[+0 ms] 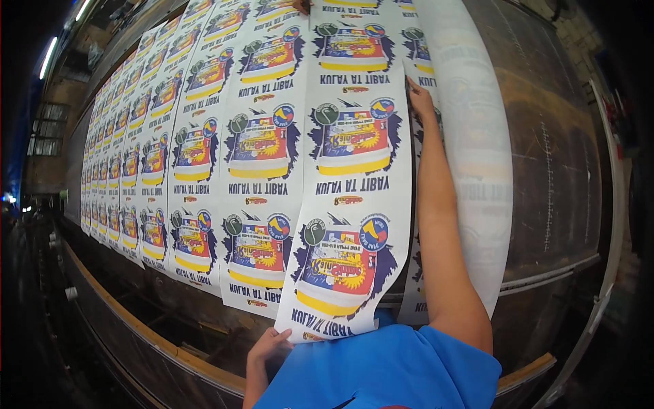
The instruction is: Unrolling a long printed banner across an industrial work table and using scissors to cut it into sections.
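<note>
A long white printed sheet (354,191), with repeated blue, red and yellow designs, lies in front of me. Its near end droops over the table edge against my blue shirt. My left hand (270,343) is closed on the near left corner, thumb on top. Far along the right edge, my right hand (421,97) pinches the border, arm stretched forward. Its fingertips are small in the view. More printed strips (255,163) lie side by side to the left. At the top, another person's hand (302,7) touches the sheets.
A curled white sheet (487,157), its print showing faintly through, lies right of my arm. Beyond it is a dark, scuffed tabletop (552,150). A wooden rail (146,334) runs below the strips at the left. Part of another person's hand (553,7) shows at top right.
</note>
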### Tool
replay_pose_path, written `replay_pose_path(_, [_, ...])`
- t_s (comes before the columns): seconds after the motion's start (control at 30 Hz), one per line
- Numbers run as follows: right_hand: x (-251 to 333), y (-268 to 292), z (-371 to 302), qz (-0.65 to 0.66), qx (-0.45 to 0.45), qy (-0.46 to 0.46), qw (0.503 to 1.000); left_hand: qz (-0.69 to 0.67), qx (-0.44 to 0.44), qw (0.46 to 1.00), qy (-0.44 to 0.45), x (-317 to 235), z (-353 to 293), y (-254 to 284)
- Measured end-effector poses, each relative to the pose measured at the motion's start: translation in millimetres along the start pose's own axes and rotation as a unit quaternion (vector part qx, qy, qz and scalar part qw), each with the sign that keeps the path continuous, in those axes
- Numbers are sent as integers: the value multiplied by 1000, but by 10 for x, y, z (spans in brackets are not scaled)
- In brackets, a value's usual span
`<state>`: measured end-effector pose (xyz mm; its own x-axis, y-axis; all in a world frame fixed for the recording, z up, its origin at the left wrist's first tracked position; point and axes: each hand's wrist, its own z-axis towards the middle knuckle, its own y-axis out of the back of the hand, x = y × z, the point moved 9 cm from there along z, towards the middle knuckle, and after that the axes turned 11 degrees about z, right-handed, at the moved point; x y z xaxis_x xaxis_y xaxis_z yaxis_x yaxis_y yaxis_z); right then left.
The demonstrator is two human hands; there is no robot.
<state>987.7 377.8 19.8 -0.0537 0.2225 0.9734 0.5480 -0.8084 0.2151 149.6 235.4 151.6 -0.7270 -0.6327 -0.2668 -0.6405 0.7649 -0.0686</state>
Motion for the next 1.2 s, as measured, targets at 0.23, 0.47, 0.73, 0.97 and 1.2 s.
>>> replay_pose_path(0.23, [154,-135,711,-75,11,18,997,-26,-27,999,15,107,-38,-24])
replay_pose_path(0.47, [325,57,1175,-93,-14,47,994,-55,-45,997,-3,65,81,-158])
replay_pose_path(0.73, [426,192,-280,-17,-149,125,981,-65,-58,996,-23,207,277,-47])
replay_pose_path(0.97, [238,422,-2329,-58,-127,34,990,-36,-40,992,-111,113,513,189])
replay_pose_path(1.2, [595,396,-3825,-210,-66,-34,975,-4,-7,976,-217,13,544,456])
